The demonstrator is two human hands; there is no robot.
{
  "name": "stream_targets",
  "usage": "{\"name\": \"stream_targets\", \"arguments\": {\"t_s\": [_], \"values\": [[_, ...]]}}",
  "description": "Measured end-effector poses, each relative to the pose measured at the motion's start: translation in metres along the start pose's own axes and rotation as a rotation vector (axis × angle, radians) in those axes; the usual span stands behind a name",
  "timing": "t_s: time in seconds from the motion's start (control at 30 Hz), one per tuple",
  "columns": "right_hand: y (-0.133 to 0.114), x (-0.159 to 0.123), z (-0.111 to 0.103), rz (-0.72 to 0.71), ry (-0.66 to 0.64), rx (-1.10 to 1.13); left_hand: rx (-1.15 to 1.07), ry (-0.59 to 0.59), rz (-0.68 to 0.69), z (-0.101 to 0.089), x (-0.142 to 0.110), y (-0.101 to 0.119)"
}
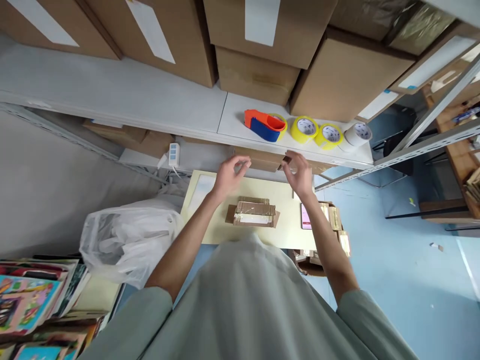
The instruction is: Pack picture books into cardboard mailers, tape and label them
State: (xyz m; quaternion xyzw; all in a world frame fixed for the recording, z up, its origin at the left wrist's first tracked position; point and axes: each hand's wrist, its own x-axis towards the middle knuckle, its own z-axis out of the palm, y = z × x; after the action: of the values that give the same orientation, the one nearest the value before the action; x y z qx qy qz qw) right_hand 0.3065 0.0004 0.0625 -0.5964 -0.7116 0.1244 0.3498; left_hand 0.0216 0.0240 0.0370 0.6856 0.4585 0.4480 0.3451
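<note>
A small cardboard box (257,207), wrapped in shiny tape and with a white strip on its near side, lies on the pale yellow tabletop (217,235). My left hand (233,175) is raised beyond the box to its left, fingers curved and thumb apart, with nothing visible in it. My right hand (300,175) hovers beyond the box to the right, thumb and fingers apart. A small dark brown patch shows between those fingers; whether it belongs to the cardboard behind, I cannot tell. Neither hand touches the box.
On the shelf (150,90) ahead stand large cartons (258,75), an orange and blue tape dispenser (264,125) and tape rolls (304,128). A phone (306,217) lies at the table's right, above a carton of small boxes (333,220). Left are a plastic bag (127,240) and stacked books (30,300).
</note>
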Motion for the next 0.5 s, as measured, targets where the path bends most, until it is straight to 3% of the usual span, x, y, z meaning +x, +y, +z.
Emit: {"name": "stream_targets", "arguments": {"t_s": [0.13,0.23,0.37,0.5], "values": [[-0.021,0.082,0.002,-0.118,-0.052,-0.190,-0.022,0.111,0.163,-0.003,0.053,0.032],[-0.023,0.123,0.022,-0.096,-0.147,-0.353,-0.036,0.148,0.208,-0.007,0.067,0.042],[-0.021,0.153,0.050,-0.023,-0.266,-0.468,-0.054,0.177,0.184,-0.014,0.057,0.044],[-0.031,0.161,0.063,0.074,-0.319,-0.565,-0.088,0.170,0.130,-0.019,0.030,0.034]]}}
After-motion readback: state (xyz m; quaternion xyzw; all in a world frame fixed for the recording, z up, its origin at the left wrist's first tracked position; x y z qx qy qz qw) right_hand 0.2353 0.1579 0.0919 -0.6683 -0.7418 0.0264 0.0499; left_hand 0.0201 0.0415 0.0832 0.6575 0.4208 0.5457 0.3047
